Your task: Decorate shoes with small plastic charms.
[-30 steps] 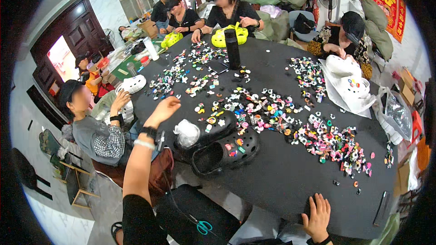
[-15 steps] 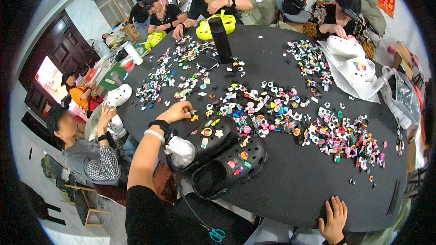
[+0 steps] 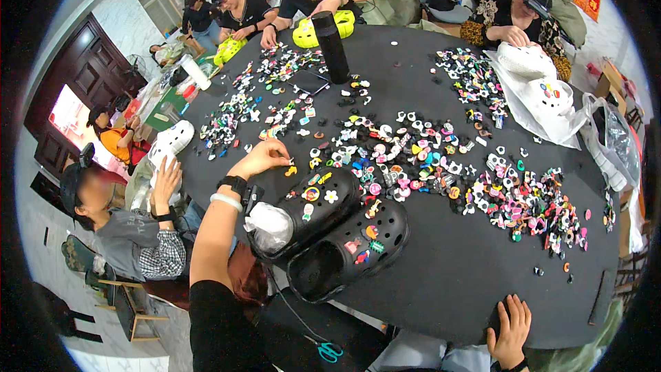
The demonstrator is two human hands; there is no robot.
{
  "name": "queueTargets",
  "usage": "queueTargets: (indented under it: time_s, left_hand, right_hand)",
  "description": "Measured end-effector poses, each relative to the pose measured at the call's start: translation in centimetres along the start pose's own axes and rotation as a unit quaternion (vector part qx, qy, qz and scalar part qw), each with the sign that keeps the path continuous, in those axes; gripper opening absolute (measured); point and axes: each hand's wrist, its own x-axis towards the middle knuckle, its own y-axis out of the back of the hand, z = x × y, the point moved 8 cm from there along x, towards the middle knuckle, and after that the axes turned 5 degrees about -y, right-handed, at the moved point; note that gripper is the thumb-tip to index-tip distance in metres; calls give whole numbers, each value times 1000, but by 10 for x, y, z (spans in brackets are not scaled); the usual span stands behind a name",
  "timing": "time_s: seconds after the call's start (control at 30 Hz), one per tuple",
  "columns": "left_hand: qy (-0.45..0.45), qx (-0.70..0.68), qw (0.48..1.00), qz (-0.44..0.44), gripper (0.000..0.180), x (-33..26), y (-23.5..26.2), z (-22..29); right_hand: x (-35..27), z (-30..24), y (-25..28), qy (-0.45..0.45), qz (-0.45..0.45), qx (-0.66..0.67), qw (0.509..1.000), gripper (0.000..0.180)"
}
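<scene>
My left hand (image 3: 261,160) reaches over the table with thumb and forefinger pinched at a small orange shoe charm (image 3: 290,171). Just below it is a black clog (image 3: 348,196) with several charms on its upper, including a white flower. White crumpled wrapping (image 3: 268,227) fills its heel opening. Beside it lies a second black clog (image 3: 323,272), also bearing several colourful charms, its heel opening unfilled. My right hand (image 3: 509,331) rests palm down at the table's near right edge, fingers stretched, holding nothing.
Loose charms (image 3: 413,158) lie in heaps across the black table (image 3: 441,275). A black cylinder (image 3: 330,48) stands beyond them. Co-workers sit around, handling yellow clogs (image 3: 306,33) and white clogs (image 3: 551,96). Teal scissors (image 3: 329,352) lie low near my lap.
The view has shifted slightly. My left hand stays pinched by the orange charm, and my right hand stays at the table edge. The co-worker at left has lowered the raised hand toward the white clog.
</scene>
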Motion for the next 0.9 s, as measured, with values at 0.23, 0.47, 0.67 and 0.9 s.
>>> queueTargets:
  time_s: [0.23,0.47,0.67,0.9]
  left_hand:
    - [50,3,999,-3,22,5,-10,-5]
    - [177,-26,982,52,20,-14,12,-20]
    - [150,-72,986,8,20,-18,-7,9]
    - [114,11,991,-68,26,-13,-24,-4]
  right_hand:
    - [-6,8,-9,8,-1,-12,1000,55]
    - [-1,3,-2,2,5,8,1000,56]
    - [-3,2,0,0,7,9,1000,57]
    - [9,-12,32,23,58,13,998,43]
